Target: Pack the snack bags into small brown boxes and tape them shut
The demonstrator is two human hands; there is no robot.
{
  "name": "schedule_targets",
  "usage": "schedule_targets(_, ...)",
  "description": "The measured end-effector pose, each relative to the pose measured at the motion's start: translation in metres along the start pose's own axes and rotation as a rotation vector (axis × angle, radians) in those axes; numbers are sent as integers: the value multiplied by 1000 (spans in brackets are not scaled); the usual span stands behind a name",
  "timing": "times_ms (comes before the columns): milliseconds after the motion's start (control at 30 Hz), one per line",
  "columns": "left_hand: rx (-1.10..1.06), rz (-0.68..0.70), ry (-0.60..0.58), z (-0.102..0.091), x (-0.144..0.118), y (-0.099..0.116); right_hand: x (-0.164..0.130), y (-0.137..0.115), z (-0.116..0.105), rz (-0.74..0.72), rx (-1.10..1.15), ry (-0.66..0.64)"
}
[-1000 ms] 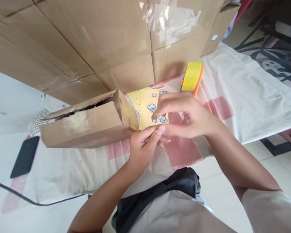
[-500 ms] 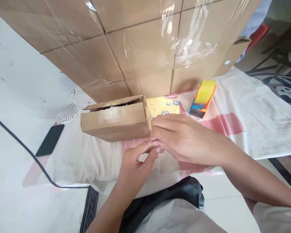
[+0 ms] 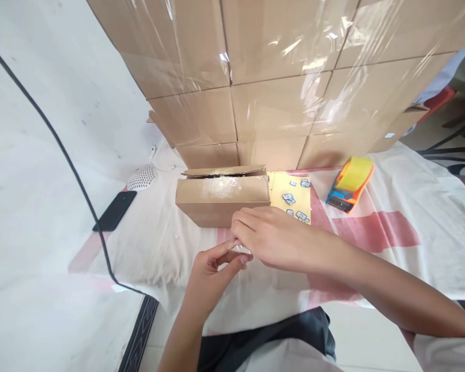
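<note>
Clear film: a small, pale, see-through scrap (image 3: 241, 249) is sitting between my two hands, just in front of the small box; I cannot tell what it is.
Left hand: I am seeing my left hand (image 3: 211, 269) coming up from below, thumb and forefinger pinching narrow on that scrap.
Right hand: my right hand (image 3: 271, 237) is reaching in from the right, fingers curled down, their tips meeting the same scrap; it is covering the near edge of the yellow sheet.
Cloth: both hands are hovering over a white cloth with pink patches (image 3: 372, 232) that is covering the table.
Small box: a brown cardboard box (image 3: 222, 199) is lying just beyond my fingers, its top flap slightly lifted, with a glossy strip of tape along its face.
Yellow sheet: a yellow sheet with little blue stickers (image 3: 292, 199) is lying flat just right of the box, touching it.
Tape dispenser: an orange and blue dispenser with a yellow roll (image 3: 351, 185) is resting further right, apart from the sheet.
Phone: a dark phone (image 3: 114, 211) is lying well to the left, beside a black cable (image 3: 70, 160).
White grille: a round perforated white object (image 3: 142, 177) is sitting behind the phone.
Stack: big cartons wrapped in clear plastic (image 3: 279, 77) are rising at the back.
</note>
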State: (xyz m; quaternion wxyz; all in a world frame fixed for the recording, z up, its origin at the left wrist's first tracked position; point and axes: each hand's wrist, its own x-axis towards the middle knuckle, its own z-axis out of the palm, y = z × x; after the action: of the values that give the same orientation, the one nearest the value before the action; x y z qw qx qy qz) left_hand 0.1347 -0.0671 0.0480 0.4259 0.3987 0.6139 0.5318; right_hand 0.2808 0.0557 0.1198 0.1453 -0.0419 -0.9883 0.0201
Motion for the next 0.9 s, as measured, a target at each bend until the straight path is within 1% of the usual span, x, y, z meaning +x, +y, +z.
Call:
schedule_targets(67,73,65,240,-7,0,-2,4,3,-5,18,17,36)
schedule_targets(133,111,91,461,-17,2,-6,5,10,-16,75,34,131)
schedule_targets(167,110,89,540,-23,3,-9,4,14,-23,117,46,193)
schedule_targets(200,102,82,592,-28,4,-11,4,19,-31,156,64,249)
schedule_targets(267,87,83,629,-37,6,-14,2,30,-48,219,109,320)
schedule_targets(333,98,109,624,-41,7,-12,3,38,-61,256,138,324)
schedule_targets(400,125,152,609,-42,10,-7,6,44,-69,267,155,287)
schedule_targets(533,141,305,596,-42,25,15,17,54,-73,250,198,171)
schedule_targets(567,133,355,569,-41,31,20,21,56,-72,249,210,136)
schedule_targets(633,105,435,456,-36,44,31,28,61,-71,254,236,61)
schedule_targets(700,92,433,303,-28,56,40,37,66,-70,264,263,-15)
schedule_targets(733,96,411,242,-23,61,43,42,69,-69,273,272,-49)
schedule_targets(767,107,384,206,-19,66,45,48,72,-68,282,278,-74)
schedule_targets(833,136,351,210,-10,73,49,59,78,-66,294,271,-100)
schedule_targets(900,167,357,273,-4,79,51,69,87,-62,307,245,-120)
